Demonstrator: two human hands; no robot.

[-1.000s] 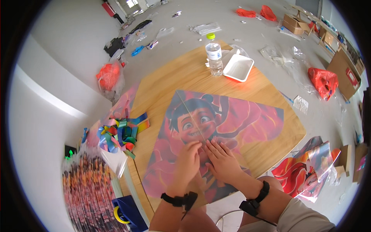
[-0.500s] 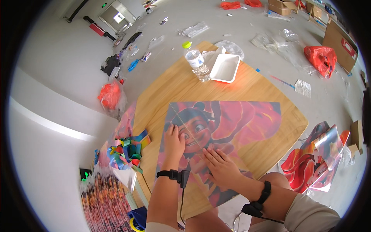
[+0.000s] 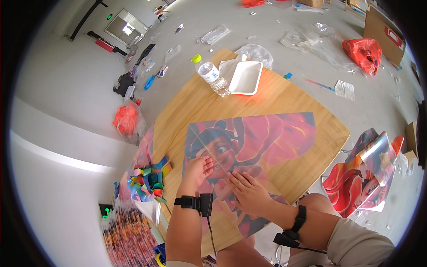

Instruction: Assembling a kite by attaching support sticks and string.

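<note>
A printed sheet [image 3: 275, 133] with a cartoon figure in reds and purples lies flat on the wooden tabletop [image 3: 195, 100]. A pale line crosses it diagonally from its far left corner. My left hand [image 3: 198, 171] rests over the printed face with its fingers curled in, and whatever may be inside them is hidden. To its right my right hand [image 3: 249, 191] lies flat on the sheet near the end of that line, fingers stretched out. Black straps with small boxes sit on both wrists.
A water bottle [image 3: 213, 79] with a yellow-green cap and a white tray [image 3: 246, 78] stand at the table's far end. Coloured scraps [image 3: 149, 180] pile at the left edge. Stacked wrapped prints [image 3: 131, 229] are at lower left; a crumpled printed sheet [image 3: 364, 175] lies right. Plastic litters the floor.
My left hand has gone from lying flat to curled fingers and shifted slightly nearer. The right hand stays flat on the sheet. The view has turned a little, moving the table leftward.
</note>
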